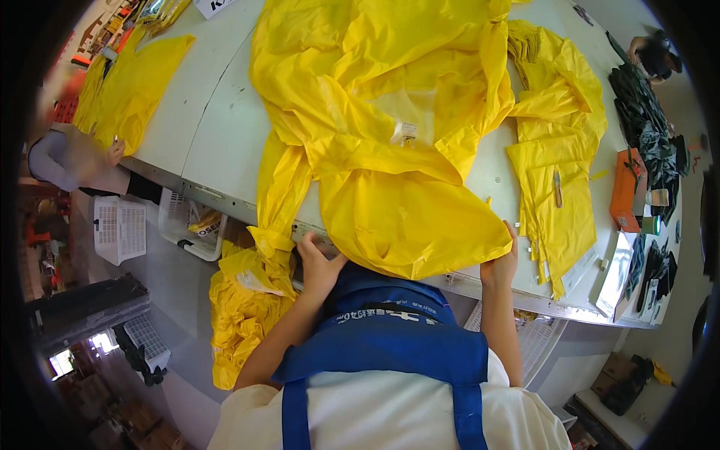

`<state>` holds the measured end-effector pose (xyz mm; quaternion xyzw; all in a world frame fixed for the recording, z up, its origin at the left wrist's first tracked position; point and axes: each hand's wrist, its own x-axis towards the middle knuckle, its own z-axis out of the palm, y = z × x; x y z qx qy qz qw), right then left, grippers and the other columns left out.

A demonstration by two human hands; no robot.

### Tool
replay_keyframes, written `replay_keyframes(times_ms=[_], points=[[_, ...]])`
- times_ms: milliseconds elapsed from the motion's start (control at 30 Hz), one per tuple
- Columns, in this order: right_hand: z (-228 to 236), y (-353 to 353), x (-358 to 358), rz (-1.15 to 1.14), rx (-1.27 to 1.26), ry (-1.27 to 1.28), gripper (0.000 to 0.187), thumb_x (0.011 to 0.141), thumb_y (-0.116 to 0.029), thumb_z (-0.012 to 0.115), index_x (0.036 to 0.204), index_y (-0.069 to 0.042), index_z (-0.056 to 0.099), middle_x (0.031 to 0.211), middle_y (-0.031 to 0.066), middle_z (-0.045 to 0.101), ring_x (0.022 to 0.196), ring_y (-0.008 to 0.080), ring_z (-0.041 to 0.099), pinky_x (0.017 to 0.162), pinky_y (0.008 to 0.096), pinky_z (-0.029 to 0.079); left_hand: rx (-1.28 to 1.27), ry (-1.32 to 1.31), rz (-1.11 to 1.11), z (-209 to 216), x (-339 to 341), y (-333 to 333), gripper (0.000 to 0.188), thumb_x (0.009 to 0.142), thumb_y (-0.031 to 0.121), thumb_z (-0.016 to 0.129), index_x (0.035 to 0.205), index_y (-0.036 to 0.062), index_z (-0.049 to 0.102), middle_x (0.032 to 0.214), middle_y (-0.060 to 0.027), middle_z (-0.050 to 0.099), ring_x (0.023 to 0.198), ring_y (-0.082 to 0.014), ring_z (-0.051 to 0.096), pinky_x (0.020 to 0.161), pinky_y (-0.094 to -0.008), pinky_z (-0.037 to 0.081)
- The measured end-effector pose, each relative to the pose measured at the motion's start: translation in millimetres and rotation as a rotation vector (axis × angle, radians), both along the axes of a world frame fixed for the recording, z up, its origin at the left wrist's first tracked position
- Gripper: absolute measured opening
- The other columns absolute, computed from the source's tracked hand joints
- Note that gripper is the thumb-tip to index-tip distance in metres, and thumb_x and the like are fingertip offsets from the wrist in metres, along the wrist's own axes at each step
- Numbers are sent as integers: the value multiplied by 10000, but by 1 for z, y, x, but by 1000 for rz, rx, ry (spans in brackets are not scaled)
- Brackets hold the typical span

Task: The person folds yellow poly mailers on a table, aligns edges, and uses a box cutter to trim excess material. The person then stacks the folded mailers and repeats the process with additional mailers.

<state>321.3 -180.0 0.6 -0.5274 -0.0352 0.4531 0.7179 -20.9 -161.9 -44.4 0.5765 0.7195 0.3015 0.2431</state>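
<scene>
A large yellow raincoat (390,60) of thin, shiny cloth lies spread over the white table, its rounded hood-like part (412,217) hanging toward me past the front edge. At the right corner of that part, my right hand (501,259) pinches the cloth. My left hand (319,262) is at the table edge, thumb and forefinger apart, beside the hood's left side; some of its fingers are hidden. Left of that hand, a bunched yellow heap (251,322) hangs below the table edge. A small white label (405,133) shows inside the raincoat, beside a translucent patch.
Folded yellow pieces (559,187) lie at the right, with a small thread snipper (558,189) on top. Beyond stand an orange box (626,191) and dark cloth (645,105). At the left, another person (82,159) handles yellow cloth; white baskets (120,229) stand below.
</scene>
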Motion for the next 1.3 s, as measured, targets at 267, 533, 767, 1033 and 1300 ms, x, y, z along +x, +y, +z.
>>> replay_keyframes(times_ms=[267,533,767,1033,1300], points=[[23,25,115,741,-251,-1599,137,719,-7,566,855,-18,581,887,157,576,843,366,548,805,369,446,-53,60,-983,37,-52,96,115,834,144,619,861,33,621,920,-110,568,914,-327,534,810,-380,454],[50,23,-62,1053,153,-1511,448,729,-216,744,1111,-72,560,1004,160,600,947,336,556,922,436,410,-84,68,-862,34,-25,115,260,869,229,586,710,22,582,765,-140,536,779,-334,518,682,-422,427],[43,0,-42,1714,132,-1399,201,723,-141,616,913,-90,658,816,97,626,842,270,610,932,441,406,-2,345,-841,68,-41,143,265,829,256,637,718,20,588,762,-135,542,787,-334,528,698,-418,438],[38,25,-67,1297,-100,-1145,255,768,-234,659,978,-90,671,942,129,655,839,297,612,834,384,457,63,-21,-97,10,-28,74,591,800,235,704,1263,12,412,1206,-187,398,1040,-282,469,833,-367,462],[5,34,-97,1635,-190,-1685,829,670,-476,755,1401,-327,392,1548,80,139,1437,322,11,1050,704,35,-391,-744,114,-1,-33,126,401,824,167,685,1129,-26,510,990,-71,563,831,-153,542,712,-269,464]])
